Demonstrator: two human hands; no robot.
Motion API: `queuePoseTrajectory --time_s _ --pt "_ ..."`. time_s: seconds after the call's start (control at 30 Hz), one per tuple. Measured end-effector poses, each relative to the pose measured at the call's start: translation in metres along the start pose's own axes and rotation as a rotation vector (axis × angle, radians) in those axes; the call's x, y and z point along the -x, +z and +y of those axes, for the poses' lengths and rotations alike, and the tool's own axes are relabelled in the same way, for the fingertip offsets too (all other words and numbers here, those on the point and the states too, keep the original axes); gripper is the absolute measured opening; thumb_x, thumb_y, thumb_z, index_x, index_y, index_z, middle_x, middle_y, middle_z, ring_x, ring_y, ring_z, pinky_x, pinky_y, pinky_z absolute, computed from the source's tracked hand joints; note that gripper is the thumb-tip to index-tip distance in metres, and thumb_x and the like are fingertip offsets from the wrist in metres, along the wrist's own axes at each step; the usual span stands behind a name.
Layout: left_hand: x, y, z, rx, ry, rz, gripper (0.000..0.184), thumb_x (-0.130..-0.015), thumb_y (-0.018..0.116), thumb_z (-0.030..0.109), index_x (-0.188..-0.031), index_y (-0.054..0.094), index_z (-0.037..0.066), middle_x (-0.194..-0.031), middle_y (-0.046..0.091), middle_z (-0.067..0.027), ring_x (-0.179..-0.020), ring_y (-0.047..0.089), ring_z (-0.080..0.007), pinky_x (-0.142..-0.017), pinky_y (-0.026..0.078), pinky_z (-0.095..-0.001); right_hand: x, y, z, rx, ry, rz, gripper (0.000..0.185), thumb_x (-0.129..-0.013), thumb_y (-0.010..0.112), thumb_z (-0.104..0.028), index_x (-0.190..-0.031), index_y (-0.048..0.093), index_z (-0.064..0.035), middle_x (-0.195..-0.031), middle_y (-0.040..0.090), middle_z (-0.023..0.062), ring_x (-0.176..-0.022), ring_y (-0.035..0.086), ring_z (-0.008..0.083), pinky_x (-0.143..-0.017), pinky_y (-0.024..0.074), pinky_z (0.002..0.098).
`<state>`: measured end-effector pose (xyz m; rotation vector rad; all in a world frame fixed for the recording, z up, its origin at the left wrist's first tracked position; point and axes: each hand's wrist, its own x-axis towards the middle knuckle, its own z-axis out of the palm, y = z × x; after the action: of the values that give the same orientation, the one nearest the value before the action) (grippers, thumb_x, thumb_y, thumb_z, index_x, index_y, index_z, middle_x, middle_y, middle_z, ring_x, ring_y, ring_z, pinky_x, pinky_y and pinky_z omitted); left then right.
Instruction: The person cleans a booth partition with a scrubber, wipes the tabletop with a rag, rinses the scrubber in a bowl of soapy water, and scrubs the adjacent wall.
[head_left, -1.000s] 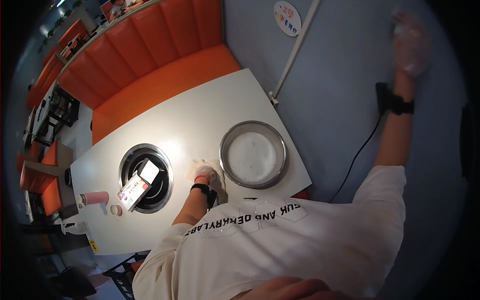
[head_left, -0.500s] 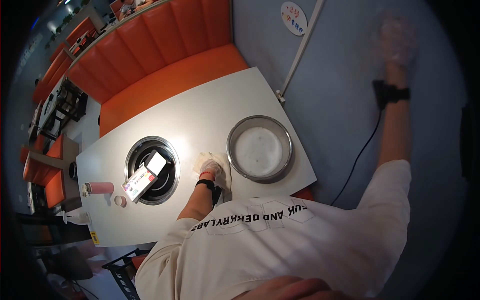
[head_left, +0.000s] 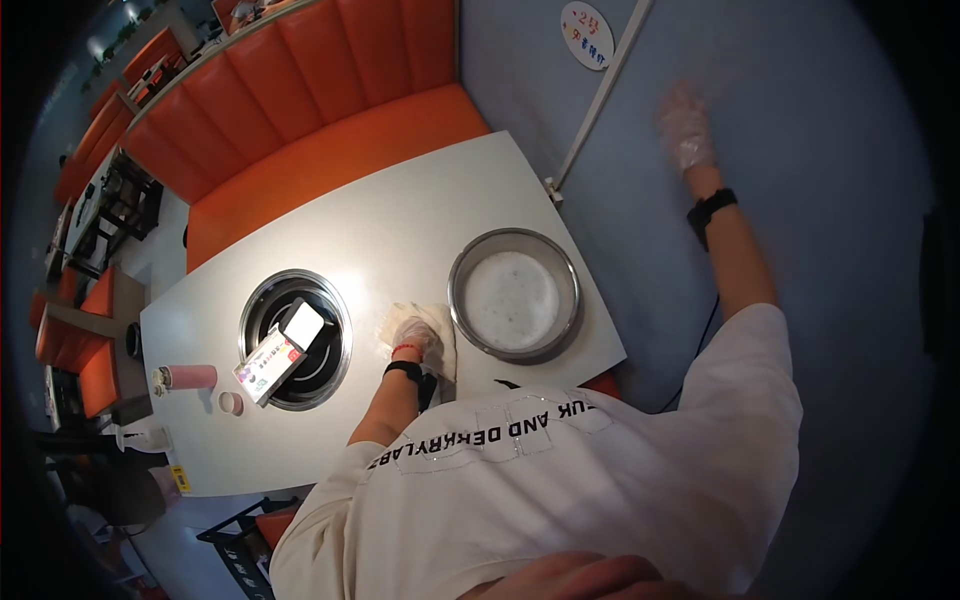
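Observation:
My left hand (head_left: 413,335), in a clear plastic glove, rests on a pale beige cloth (head_left: 440,325) that lies on the white table, its fingers bunched into the fabric. Just to its right stands a round metal basin (head_left: 575,300) of whitish, foamy liquid. My right hand (head_left: 686,128), also gloved, is raised at the blue-grey wall (head_left: 800,250). Its fingers are stretched out and slightly blurred, and I see nothing in them. Whether the palm touches the wall I cannot tell.
In the white tabletop (head_left: 400,220) is a round burner recess (head_left: 345,350), with a printed box (head_left: 270,365) lying across it. A pink bottle (head_left: 190,377) and a small cup (head_left: 231,403) lie left. An orange bench (head_left: 330,150) runs behind. A black cable (head_left: 703,345) hangs by my right arm.
My right hand has moved left and somewhat down across the wall. My left hand remains on the cloth with little movement. The whole view has shifted slightly.

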<state>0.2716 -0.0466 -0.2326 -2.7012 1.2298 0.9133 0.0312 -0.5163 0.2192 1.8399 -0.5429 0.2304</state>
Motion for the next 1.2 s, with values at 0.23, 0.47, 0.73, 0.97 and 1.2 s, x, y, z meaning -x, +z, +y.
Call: queuePoseTrajectory --time_s 0.23,0.47,0.73,0.97,1.2 --pt "-0.004 0.0 -0.001 -0.01 0.022 0.003 0.022 -0.079 0.062 0.026 -0.092 0.07 0.011 -0.094 0.067 -0.0154 -0.087 0.064 -0.03 -0.075 0.051 -0.0399 -0.022 -0.034 0.094 -0.354 0.472 0.25 0.028 -0.094 0.053 -0.028 -0.116 0.066 -0.0169 -0.115 0.064 0.0109 -0.092 0.065 0.0318 -0.084 0.0539 0.0396" --pt "-0.005 -0.001 0.0 -0.014 0.045 0.014 0.021 -0.081 0.061 0.026 -0.094 0.07 0.011 -0.095 0.067 -0.0152 -0.089 0.064 -0.0296 -0.077 0.051 -0.0395 0.002 -0.05 0.173 -0.07 0.645 0.238 0.028 -0.093 0.056 -0.029 -0.118 0.062 -0.0176 -0.119 0.06 0.0082 -0.107 0.06 0.0252 -0.089 0.0515 0.0378" --pt "-0.008 0.002 0.0 -0.008 0.097 0.041 0.021 -0.083 0.06 0.025 -0.095 0.069 0.012 -0.096 0.066 -0.015 -0.09 0.063 -0.0292 -0.078 0.051 -0.039 0.118 0.013 -0.041 -0.819 0.337 -0.451 0.017 -0.088 0.055 -0.013 -0.095 0.071 -0.011 -0.105 0.068 0.0134 -0.098 0.064 0.0284 -0.087 0.0505 0.0411" --pt "-0.037 0.057 -0.04 -0.021 0.378 0.246 0.02 -0.085 0.059 0.025 -0.097 0.069 0.013 -0.098 0.065 -0.0148 -0.092 0.062 -0.0289 -0.08 0.05 -0.0385 0.087 -0.117 0.17 0.066 0.598 0.242 0.03 -0.088 0.055 -0.014 -0.115 0.064 -0.0245 -0.109 0.062 0.0037 -0.108 0.057 0.0237 -0.089 0.0492 0.042" --pt "-0.008 0.002 -0.004 -0.109 0.312 0.07 0.021 -0.08 0.06 0.027 -0.078 0.073 0.011 -0.08 0.068 -0.0127 -0.076 0.063 -0.0309 -0.07 0.05 -0.0417 0.16 -0.13 0.201 1.672 0.53 -0.109 0.018 -0.092 0.058 -0.019 -0.108 0.064 -0.014 -0.095 0.061 0.0015 -0.079 0.06 0.0183 -0.068 0.0538 0.0312"
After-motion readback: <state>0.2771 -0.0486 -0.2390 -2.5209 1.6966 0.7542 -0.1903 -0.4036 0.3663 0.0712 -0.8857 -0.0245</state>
